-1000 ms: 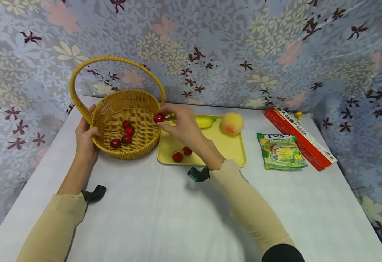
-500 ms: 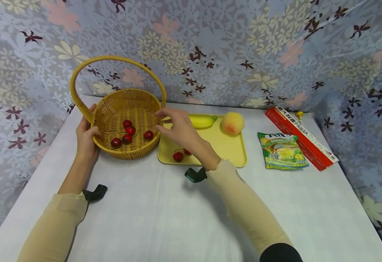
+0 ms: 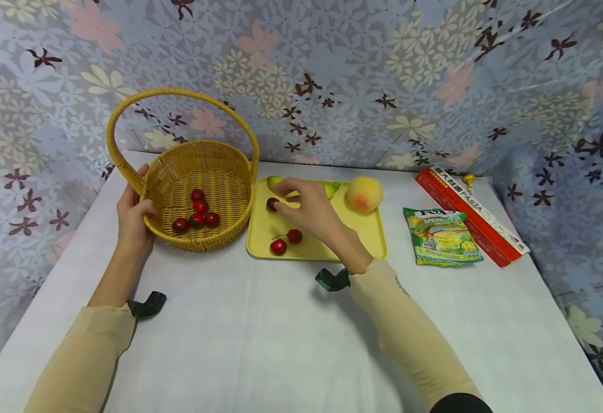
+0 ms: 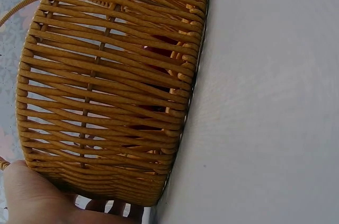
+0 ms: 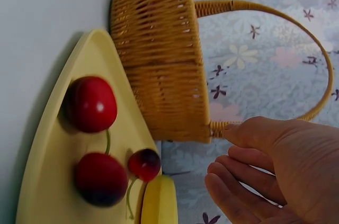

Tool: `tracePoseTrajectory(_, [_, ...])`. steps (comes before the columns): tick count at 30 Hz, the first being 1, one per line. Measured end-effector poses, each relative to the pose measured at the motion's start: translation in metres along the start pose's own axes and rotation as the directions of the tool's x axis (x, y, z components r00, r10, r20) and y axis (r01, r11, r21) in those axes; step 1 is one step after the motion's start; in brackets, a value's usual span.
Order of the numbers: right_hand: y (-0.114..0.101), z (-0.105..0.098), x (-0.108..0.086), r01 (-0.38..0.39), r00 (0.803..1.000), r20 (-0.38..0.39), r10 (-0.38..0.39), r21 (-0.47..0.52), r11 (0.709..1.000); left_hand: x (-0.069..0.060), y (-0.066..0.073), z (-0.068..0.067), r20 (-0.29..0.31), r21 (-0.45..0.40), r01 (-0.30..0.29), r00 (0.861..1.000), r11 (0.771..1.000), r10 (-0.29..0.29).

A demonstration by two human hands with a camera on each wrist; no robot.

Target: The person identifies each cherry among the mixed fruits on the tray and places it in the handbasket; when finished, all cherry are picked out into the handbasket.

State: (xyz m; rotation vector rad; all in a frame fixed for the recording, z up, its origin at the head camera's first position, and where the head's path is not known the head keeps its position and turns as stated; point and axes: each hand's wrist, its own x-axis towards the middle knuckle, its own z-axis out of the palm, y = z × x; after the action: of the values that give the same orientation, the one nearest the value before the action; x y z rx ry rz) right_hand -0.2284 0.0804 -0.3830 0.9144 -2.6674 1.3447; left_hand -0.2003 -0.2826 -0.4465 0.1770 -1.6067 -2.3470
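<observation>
My left hand [image 3: 135,215] grips the left rim of a yellow wicker basket [image 3: 203,244], thumb over the edge and fingers outside. In the left wrist view the basket's woven side [image 4: 106,97] fills much of the picture. Several dark red cherries [image 3: 212,219] lie inside. Over the yellow tray [image 3: 368,244] is my right hand [image 3: 314,209], its fingers loosely bent with nothing between them. Just off its fingertips a cherry [image 3: 272,204] lies on the tray, seen as a stemmed cherry [image 5: 144,164] in the right wrist view. Two more cherries, one of them here [image 3: 278,246], lie nearer the front.
A banana [image 3: 330,188], partly hidden by my right hand, and a peach [image 3: 365,194] lie on the tray's far side. Farther right on the white table [image 3: 260,332] are a green snack packet [image 3: 443,238] and a red pasta box [image 3: 471,215]. A flowered cloth [image 3: 332,74] hangs behind.
My right hand let a cherry go into the basket, where it rolled left towards the others. The hand then moved right, back over the tray. My left hand keeps its hold.
</observation>
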Motion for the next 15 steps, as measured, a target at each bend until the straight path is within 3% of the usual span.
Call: tracePoseTrajectory(15, [0.022, -0.012, -0.018, -0.035, 0.999, 0.02, 0.036, -0.035, 0.999, 0.001, 0.0, -0.002, 0.005, 0.015, -0.019, 1.0, 1.0, 0.019])
